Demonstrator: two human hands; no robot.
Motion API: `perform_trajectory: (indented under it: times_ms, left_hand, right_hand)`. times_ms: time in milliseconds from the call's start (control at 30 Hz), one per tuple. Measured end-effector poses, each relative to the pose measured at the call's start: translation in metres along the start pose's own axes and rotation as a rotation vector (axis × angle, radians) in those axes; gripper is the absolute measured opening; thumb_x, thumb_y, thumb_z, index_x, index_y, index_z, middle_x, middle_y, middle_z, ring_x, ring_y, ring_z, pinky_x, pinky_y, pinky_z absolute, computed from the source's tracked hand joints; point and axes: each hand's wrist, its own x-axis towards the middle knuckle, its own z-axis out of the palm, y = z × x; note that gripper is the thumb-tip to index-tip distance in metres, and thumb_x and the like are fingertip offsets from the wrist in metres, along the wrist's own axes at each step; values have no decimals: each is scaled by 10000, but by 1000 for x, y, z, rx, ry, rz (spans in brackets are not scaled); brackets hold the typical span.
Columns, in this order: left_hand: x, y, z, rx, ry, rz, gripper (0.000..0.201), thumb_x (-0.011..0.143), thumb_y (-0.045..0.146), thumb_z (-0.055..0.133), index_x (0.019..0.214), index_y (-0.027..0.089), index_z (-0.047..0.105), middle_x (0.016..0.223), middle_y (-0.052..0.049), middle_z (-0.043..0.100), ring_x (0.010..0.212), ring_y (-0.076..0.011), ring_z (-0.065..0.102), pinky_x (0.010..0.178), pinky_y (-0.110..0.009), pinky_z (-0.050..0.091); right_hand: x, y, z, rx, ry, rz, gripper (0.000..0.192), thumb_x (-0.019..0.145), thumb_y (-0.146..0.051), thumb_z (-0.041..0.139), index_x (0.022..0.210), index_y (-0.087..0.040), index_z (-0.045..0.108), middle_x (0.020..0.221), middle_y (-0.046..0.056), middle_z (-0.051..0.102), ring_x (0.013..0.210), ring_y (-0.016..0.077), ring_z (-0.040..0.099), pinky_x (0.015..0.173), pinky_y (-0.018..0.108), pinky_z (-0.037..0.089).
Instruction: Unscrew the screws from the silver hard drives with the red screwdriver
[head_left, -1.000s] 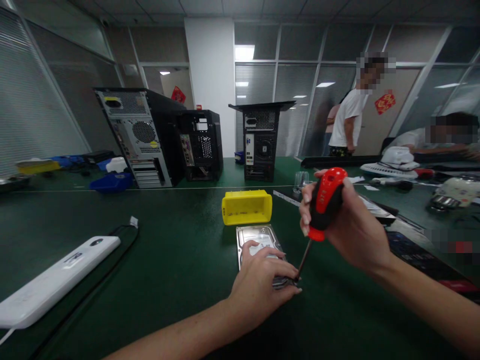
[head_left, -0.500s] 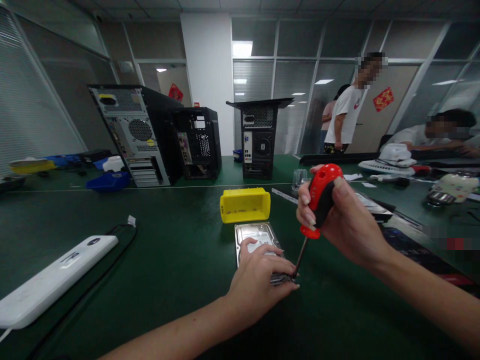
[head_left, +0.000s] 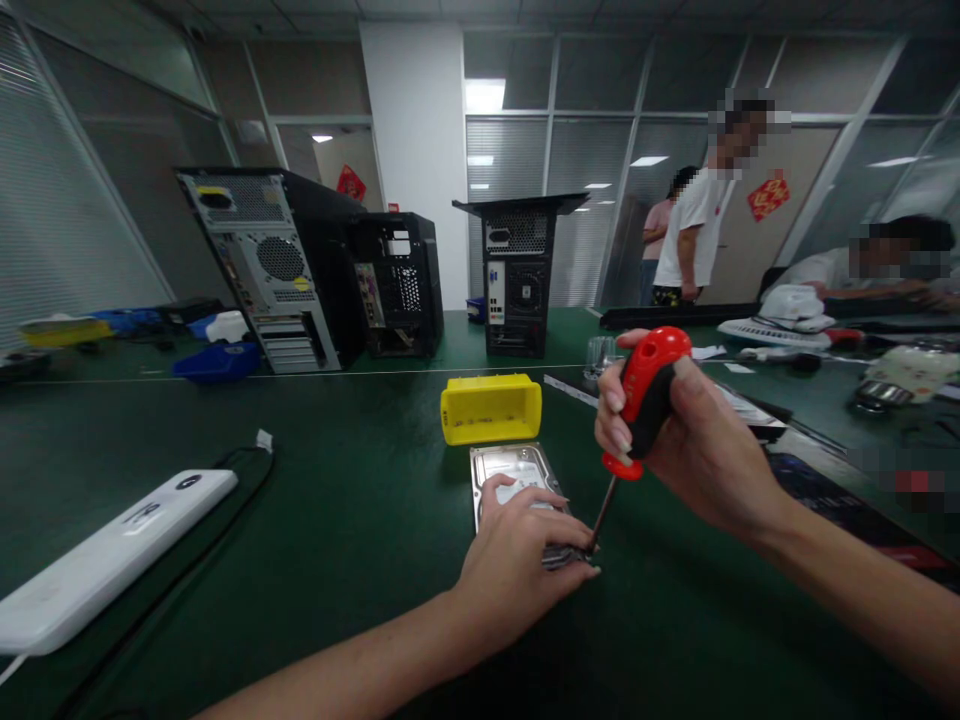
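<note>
- The hard disk drive (head_left: 512,468) lies flat on the green tabletop (head_left: 360,500), just in front of the yellow parts bin (head_left: 490,408); its bare metal top faces up.
- The left hand (head_left: 517,565) rests palm down on the near end of the drive; the fingers (head_left: 559,545) are spread over the near right corner; the thumb lies on the drive's top face.
- The right hand (head_left: 694,435) is closed around the red and black handle of the screwdriver (head_left: 634,420); the shaft slants down and to the left; the tip meets the drive's near right corner, just beside the left fingertips.
- A white power strip (head_left: 105,560) lies at the left of the tabletop, well apart from the drive; a black cable (head_left: 240,475) runs from its far end.
- Three open computer cases (head_left: 517,275) stand upright at the far side of the tabletop; a blue bin (head_left: 217,362) lies near the leftmost case.
- A person in a white shirt (head_left: 694,235) stands in the background at the right; another person sits at the far right.
</note>
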Motion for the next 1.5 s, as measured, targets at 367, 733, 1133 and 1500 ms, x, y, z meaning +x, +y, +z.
perform_trajectory:
  times_ms: [367, 733, 1133, 1500]
  left_hand:
    - [1, 2, -2, 12, -16, -34, 164, 759, 291, 729, 912, 335, 686, 982, 99, 732, 1089, -234, 558, 995, -517, 142]
    - [1, 2, -3, 15, -16, -20, 153, 776, 300, 711, 924, 327, 685, 1017, 78, 727, 1098, -248, 551, 993, -536, 154]
    - [0, 2, -2, 16, -18, -19, 153, 776, 293, 709, 923, 330, 686, 1007, 75, 729, 1101, -249, 550, 1002, -537, 147]
    - [0, 1, -2, 27, -24, -12, 139, 788, 304, 698, 925, 328, 684, 1023, 77, 725, 1110, -247, 543, 1006, -529, 141]
  right_hand:
    - [-3, -4, 0, -31, 6, 34, 258, 906, -401, 437, 1114, -288, 539, 873, 14, 519, 661, 118, 546, 600, 260, 480]
    - [-3, -2, 2, -46, 0, 1, 215, 814, -351, 608, 1004, -274, 542, 897, -11, 481, 650, 106, 521, 542, 249, 465]
    - [-2, -2, 0, -58, 1, 31, 283, 854, -398, 528, 1100, -259, 545, 822, 7, 514, 670, 127, 529, 582, 262, 475]
    - [-2, -2, 1, -191, 12, -47, 256, 805, -295, 627, 982, -272, 444, 715, -39, 562, 508, 112, 532, 437, 239, 433]
